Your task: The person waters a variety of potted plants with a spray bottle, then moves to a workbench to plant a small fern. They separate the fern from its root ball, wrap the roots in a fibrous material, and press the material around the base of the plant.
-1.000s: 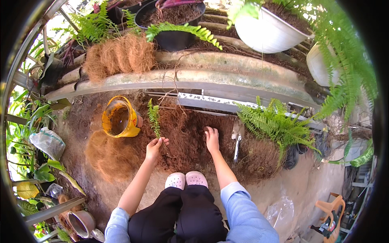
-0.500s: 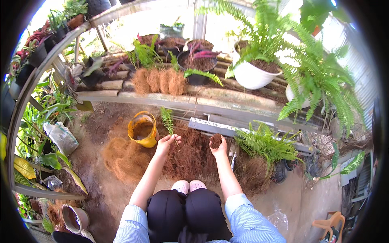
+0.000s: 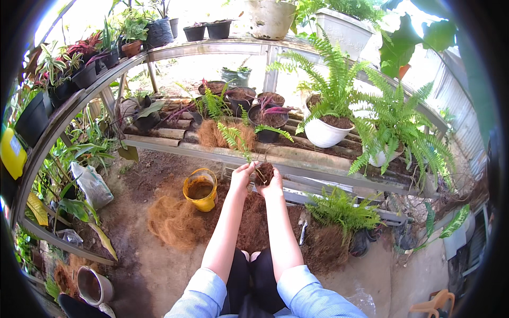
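Observation:
My left hand (image 3: 242,177) pinches a small fern cutting (image 3: 233,137) near its base, the green frond standing up above the fingers. Right beside it, my right hand (image 3: 273,183) cups a clump of dark brown soil (image 3: 264,173). The two hands nearly meet, with the fern's lower end next to the clump; whether roots sit inside it I cannot make out. Below them a heap of loose brown soil (image 3: 253,222) covers the ground. Just left stands a yellow bucket (image 3: 204,203) with brown contents, and beside it lies a pile of tan coconut fibre (image 3: 172,222).
Ahead runs a slatted bench (image 3: 175,142) bearing fibre bundles (image 3: 212,135), black pots and a white pot (image 3: 327,133) of fern. A fern (image 3: 344,212) lies on the ground at right, near a small hand tool (image 3: 303,232). Potted plants line the upper rail (image 3: 207,46).
Both hands have risen and come together, bringing the fern cutting up to the soil clump. The view has tilted upward, showing more of the upper shelf.

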Tool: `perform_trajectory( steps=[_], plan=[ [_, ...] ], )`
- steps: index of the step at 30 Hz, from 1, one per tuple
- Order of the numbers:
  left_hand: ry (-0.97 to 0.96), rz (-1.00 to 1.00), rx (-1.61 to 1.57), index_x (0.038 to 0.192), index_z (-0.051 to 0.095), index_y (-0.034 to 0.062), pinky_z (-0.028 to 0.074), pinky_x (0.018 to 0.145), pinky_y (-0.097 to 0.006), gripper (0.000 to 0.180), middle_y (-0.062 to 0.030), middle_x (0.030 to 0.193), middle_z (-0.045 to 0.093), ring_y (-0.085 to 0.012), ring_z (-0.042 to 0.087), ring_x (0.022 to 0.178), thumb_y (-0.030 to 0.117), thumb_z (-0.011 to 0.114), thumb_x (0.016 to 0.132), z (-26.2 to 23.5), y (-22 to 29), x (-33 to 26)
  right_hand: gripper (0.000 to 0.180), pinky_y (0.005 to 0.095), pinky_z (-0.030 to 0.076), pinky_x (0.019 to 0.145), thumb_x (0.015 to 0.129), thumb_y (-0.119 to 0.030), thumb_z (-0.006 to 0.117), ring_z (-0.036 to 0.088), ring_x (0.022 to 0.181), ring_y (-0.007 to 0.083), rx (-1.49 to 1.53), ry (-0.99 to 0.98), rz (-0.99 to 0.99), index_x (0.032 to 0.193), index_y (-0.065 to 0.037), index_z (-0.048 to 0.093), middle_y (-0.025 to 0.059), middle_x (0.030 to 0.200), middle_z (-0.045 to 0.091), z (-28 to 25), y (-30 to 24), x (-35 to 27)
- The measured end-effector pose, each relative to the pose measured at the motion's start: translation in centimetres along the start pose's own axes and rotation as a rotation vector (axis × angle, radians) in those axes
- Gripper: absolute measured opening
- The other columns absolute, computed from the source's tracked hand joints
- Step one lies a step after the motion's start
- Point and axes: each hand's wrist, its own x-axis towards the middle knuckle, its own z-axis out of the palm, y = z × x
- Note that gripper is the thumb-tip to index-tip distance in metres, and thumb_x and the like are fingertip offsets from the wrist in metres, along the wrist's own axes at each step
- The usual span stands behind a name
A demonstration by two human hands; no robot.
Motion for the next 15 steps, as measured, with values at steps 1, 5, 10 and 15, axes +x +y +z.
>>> perform_trajectory(
  steps=[1, 5, 10, 15],
  plan=[
    [-0.02, 0.03, 0.022, 0.102, 0.065, 0.0148, 0.036, 0.078, -0.028, 0.022, 0.0043, 0.103, 0.063, -0.0089, 0.051, 0.092, 0.028, 0.059, 0.087, -0.1, -0.3, 0.1, 0.026, 0.0301, 0.049, 0.059, 0.089, -0.029, 0.04, 0.059, 0.067, 0.0179, -0.038, -0.043, 0.002, 0.083, -0.012, 0.059, 0.0016, 0.076, 0.062, 0.3, 0.1, -0.3],
    [-0.122, 0.066, 0.046, 0.106, 0.064, 0.0122, 0.036, 0.08, -0.03, 0.025, 0.0032, 0.108, 0.061, -0.0107, 0.05, 0.095, 0.028, 0.058, 0.087, -1.5, -1.3, 1.5, 0.022, 0.0291, 0.05, 0.06, 0.088, -0.027, 0.044, 0.059, 0.068, 0.0157, -0.116, -0.051, 0.048, 0.085, -0.012, 0.06, -0.0004, 0.077, 0.063, -0.5, 0.0, -0.5],
    [-0.159, 0.023, 0.02, 0.106, 0.063, 0.0174, 0.03, 0.087, -0.035, 0.024, 0.0076, 0.109, 0.059, -0.0084, 0.045, 0.102, 0.031, 0.057, 0.088, -2.9, -1.3, 2.2, 0.019, 0.0293, 0.049, 0.061, 0.088, -0.026, 0.046, 0.059, 0.07, 0.0145, -0.155, -0.02, 0.073, 0.083, -0.012, 0.06, -0.0015, 0.078, 0.063, -1.1, 0.3, 0.1],
    [-0.17, -0.024, -0.037, 0.108, 0.061, 0.0193, 0.028, 0.088, -0.035, 0.023, 0.0087, 0.104, 0.058, -0.007, 0.045, 0.103, 0.029, 0.055, 0.088, -3.3, -1.2, 2.3, 0.02, 0.0287, 0.047, 0.06, 0.088, -0.023, 0.045, 0.059, 0.07, 0.0141, -0.177, -0.083, 0.073, 0.087, -0.013, 0.062, -0.0016, 0.081, 0.064, -0.8, 0.8, 0.5]
  ],
)
